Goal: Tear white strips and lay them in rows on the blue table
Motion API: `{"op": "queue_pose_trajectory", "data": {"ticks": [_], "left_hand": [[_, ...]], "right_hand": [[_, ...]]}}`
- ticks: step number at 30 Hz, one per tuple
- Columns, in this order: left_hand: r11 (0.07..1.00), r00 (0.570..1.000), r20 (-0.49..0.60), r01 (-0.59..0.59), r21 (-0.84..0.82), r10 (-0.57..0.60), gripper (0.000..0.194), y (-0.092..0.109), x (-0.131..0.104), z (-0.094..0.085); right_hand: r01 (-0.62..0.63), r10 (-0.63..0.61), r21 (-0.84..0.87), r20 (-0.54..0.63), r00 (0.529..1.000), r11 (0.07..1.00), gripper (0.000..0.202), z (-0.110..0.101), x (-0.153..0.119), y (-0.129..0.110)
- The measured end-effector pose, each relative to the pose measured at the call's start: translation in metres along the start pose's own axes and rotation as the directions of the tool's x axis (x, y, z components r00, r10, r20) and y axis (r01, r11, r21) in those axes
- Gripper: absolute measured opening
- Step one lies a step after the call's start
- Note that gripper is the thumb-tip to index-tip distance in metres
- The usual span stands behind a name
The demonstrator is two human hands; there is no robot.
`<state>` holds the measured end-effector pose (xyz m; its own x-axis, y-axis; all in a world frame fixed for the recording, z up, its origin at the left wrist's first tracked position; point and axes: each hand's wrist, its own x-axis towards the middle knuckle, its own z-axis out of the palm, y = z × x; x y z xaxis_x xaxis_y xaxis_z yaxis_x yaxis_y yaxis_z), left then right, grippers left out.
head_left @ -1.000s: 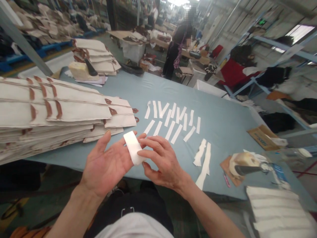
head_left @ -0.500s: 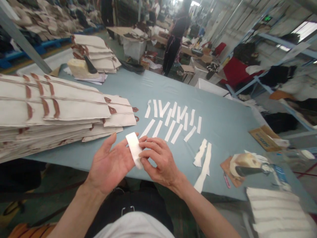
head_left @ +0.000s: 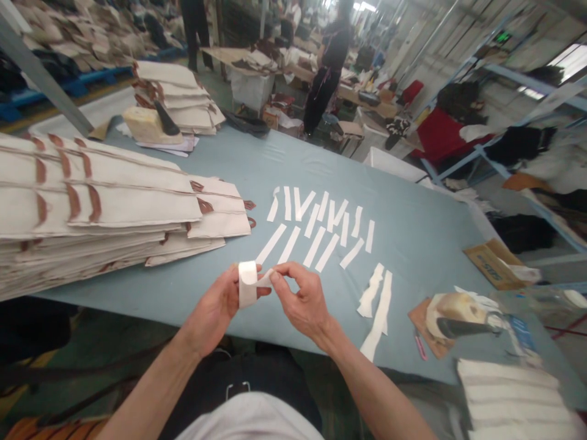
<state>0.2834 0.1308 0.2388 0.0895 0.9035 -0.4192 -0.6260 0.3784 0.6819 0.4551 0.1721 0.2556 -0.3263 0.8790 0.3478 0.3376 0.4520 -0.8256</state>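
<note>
A white roll of tape [head_left: 247,293] sits in my left hand [head_left: 214,311], whose fingers curl behind it near the table's front edge. Pinched between the thumb and finger of my right hand [head_left: 302,298] is the loose end of the tape, pulled out to the right from the roll. Several short white strips [head_left: 314,247] lie in uneven rows on the blue-grey table [head_left: 321,165] just beyond both hands. Two longer white pieces with ragged edges [head_left: 380,315] lie to the right of my right hand.
Stacked cream fabric pieces with brown tabs [head_left: 132,201] cover the table's left side. On the right are a glue-stained container with a dark handle [head_left: 454,315], a pink cutter [head_left: 420,347] and a cardboard box [head_left: 493,264]. A person in dark clothes [head_left: 323,79] stands beyond the table.
My left hand has closed from an open palm around the roll, which is now turned more upright. My right hand has moved slightly right, drawing out the tape's end.
</note>
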Motion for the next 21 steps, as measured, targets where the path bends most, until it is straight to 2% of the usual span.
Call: {"op": "queue_pose_trajectory", "data": {"ticks": [4, 7, 10, 13, 18, 21], "left_hand": [[0.96, 1.0, 0.028, -0.013, 0.278, 0.006, 0.059, -0.018, -0.002, -0.017], [0.886, 1.0, -0.03, 0.022, 0.463, -0.009, 0.054, -0.031, -0.005, -0.023], [0.853, 0.998, -0.069, 0.042, 0.521, -0.007, 0.056, -0.042, -0.003, -0.021], [0.814, 0.999, -0.048, 0.02, 0.58, 0.009, 0.06, -0.051, 0.002, -0.016], [0.75, 1.0, -0.013, 0.003, 0.662, 0.006, 0.061, -0.064, 0.001, -0.016], [0.735, 0.999, -0.038, 0.011, 0.678, 0.02, 0.057, -0.068, -0.004, -0.015]], "right_hand": [[-0.098, 0.099, 0.04, -0.004, 0.995, 0.994, 0.019, -0.005, 0.008, 0.008], [-0.177, 0.177, 0.077, 0.012, 0.984, 0.981, 0.02, -0.011, 0.014, 0.016], [-0.255, 0.254, 0.077, 0.02, 0.967, 0.964, 0.023, -0.023, 0.021, 0.028], [-0.311, 0.313, 0.049, -0.026, 0.949, 0.949, 0.025, -0.042, 0.038, 0.044], [-0.307, 0.305, 0.009, -0.132, 0.943, 0.952, 0.028, -0.083, 0.085, 0.076], [-0.306, 0.299, -0.013, -0.182, 0.937, 0.952, 0.029, -0.106, 0.113, 0.093]]}}
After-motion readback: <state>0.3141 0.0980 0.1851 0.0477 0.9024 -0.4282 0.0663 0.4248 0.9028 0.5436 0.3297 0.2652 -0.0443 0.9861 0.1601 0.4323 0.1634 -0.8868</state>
